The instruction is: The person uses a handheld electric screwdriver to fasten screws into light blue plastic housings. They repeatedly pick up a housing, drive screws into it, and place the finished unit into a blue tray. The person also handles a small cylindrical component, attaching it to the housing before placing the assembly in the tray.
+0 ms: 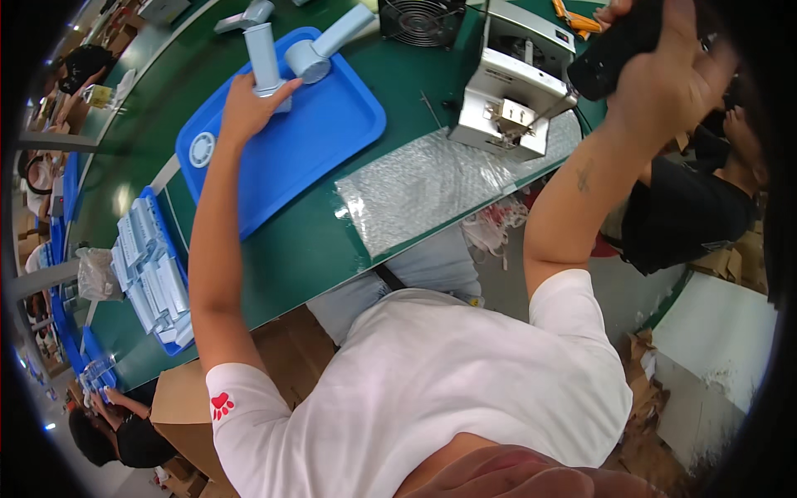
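The left hand [249,108] is closed around the lower end of a light-blue handle-shaped part [262,56], its thumb stretched out to the right across the base. The part is over the upper left of a blue plastic tray [324,141]. Just right of it, a second light-blue piece with a round head [309,63] lies at the tray's upper edge; a pale slotted disc [202,150] sits by the left rim.

The right hand [664,87], raised at the upper right, grips a black electric screwdriver [599,70]. Its thin shaft slants down-left to the front of a metal screw feeder [519,66]; whether the tip touches, I cannot tell.

Beyond are a black fan [422,21] left of the feeder and orange-handled pliers [576,20] on its right. Bubble wrap [419,191] covers the green table's [290,270] near edge. Farther left, a second blue tray [178,267] holds stacked light-blue pieces [148,261], beside a clear plastic bag [98,275].
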### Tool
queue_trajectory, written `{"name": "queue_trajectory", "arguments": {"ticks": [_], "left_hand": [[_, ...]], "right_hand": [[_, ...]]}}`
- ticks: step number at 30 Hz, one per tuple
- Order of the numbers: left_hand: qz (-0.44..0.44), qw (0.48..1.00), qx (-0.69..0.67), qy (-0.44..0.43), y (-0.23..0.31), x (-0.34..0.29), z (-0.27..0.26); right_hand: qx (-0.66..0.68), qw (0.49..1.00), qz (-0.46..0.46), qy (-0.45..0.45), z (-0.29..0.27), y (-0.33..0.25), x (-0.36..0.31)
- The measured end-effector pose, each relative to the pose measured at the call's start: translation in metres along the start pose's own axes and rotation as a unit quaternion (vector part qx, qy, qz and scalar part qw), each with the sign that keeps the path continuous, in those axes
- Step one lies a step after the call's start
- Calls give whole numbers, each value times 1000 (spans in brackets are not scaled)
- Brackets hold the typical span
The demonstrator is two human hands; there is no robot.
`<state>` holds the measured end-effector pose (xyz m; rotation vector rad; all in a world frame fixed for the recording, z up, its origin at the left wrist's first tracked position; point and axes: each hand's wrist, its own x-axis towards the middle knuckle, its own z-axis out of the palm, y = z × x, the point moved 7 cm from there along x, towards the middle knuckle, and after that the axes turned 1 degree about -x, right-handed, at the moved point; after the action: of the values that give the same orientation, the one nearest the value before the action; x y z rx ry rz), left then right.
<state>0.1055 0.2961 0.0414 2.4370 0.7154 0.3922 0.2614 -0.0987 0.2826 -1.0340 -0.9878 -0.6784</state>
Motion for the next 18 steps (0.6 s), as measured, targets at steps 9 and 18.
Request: {"name": "queue_trajectory", "arguments": {"ticks": [9,18], "left_hand": [[21,983,-151,98,87,-98,-1],[242,958,-141,53,164,-153,75]], "right_hand": [[32,994,-63,-82,-1,32,-15],[16,999,37,-6,1,5,-39]]}}
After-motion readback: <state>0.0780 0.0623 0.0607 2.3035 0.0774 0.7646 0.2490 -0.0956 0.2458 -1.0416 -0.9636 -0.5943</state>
